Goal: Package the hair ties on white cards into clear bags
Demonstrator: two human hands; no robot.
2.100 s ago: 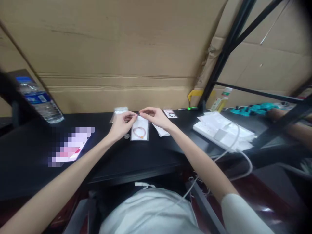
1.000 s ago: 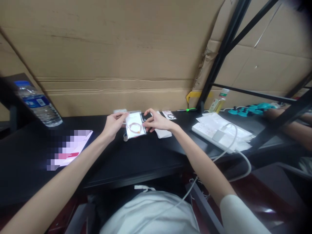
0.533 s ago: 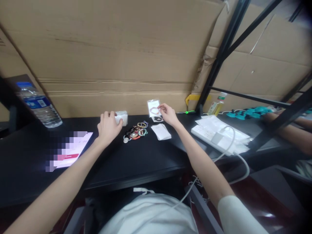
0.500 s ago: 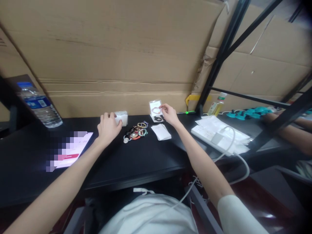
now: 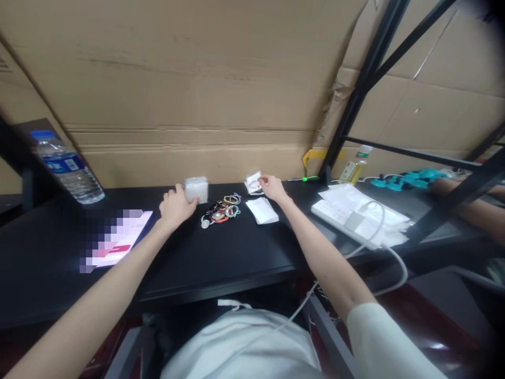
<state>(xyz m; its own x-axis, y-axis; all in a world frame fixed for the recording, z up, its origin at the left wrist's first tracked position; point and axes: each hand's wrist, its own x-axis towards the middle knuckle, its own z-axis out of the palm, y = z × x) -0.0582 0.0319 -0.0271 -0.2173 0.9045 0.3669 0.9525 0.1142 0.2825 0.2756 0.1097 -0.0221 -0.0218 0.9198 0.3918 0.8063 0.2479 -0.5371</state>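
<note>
Here, seen from the head camera: left hand point(image 5: 174, 206) set at the back of the black table point(image 5: 221, 258), fingertips against a stack of clear bags point(image 5: 196, 189), thumb side closed on its near corner; whether actually gripped or only touched could not be told. Right hand point(image 5: 271, 188) farther right, thumb and forefinger pinched on a small bagged bracelet point(image 5: 253, 182), held low over the table just before the cardboard wall point(image 5: 189, 95). Between the two hands, a loose heap of coloured hair ties and bracelets point(image 5: 220, 209), apart from both. Just nearer than the right hand, a small pile of white cards point(image 5: 262, 210), close beside the wrist but not touched.

Along the table's left part: a blurred pink-and-white sheet point(image 5: 114, 239) lying flat, and a water bottle point(image 5: 67, 167) near the back edge. To the right: a white power strip point(image 5: 355, 216) under papers, its cable dropped over the front edge. Black shelf frame point(image 5: 355, 100) risen behind the right hand. Broad bare tabletop left open between the heap and the front edge. At far right, another person's forearm point(image 5: 473, 210), well apart.
</note>
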